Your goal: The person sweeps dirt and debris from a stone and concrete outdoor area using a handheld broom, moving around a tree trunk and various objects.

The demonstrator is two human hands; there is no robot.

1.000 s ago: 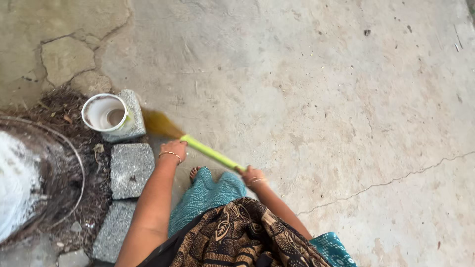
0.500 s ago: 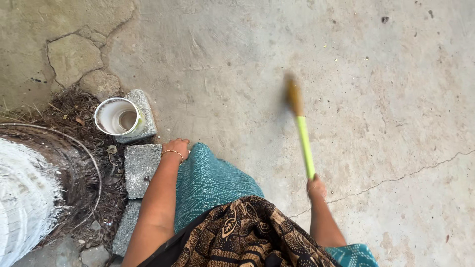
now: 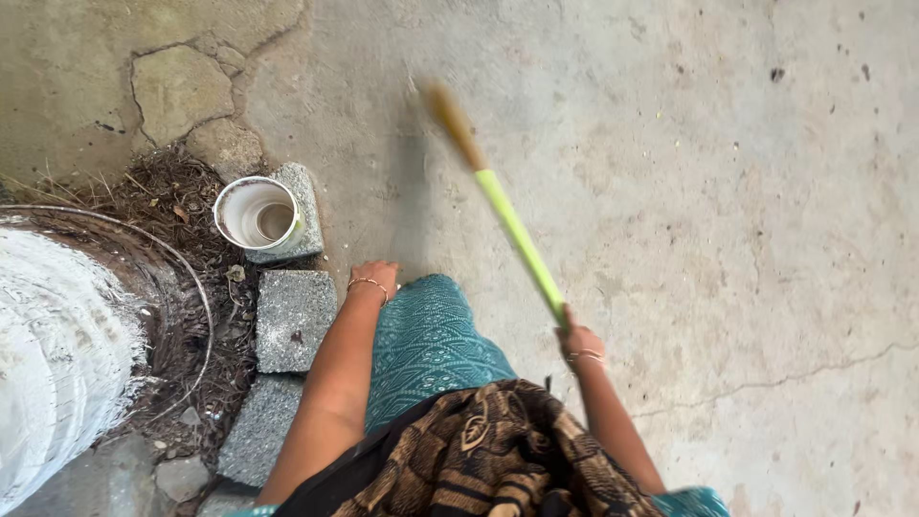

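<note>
Right hand (image 3: 577, 342) grips the green-handled broom (image 3: 498, 196); left hand (image 3: 375, 279), empty, rests on the knee. Short, low strokes keep dust on the concrete floor (image 3: 728, 191).

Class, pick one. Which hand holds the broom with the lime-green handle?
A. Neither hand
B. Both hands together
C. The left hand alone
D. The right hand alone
D: only the right hand grips the lime-green broom handle; the left hand rests on the teal cloth at the knee.
</note>
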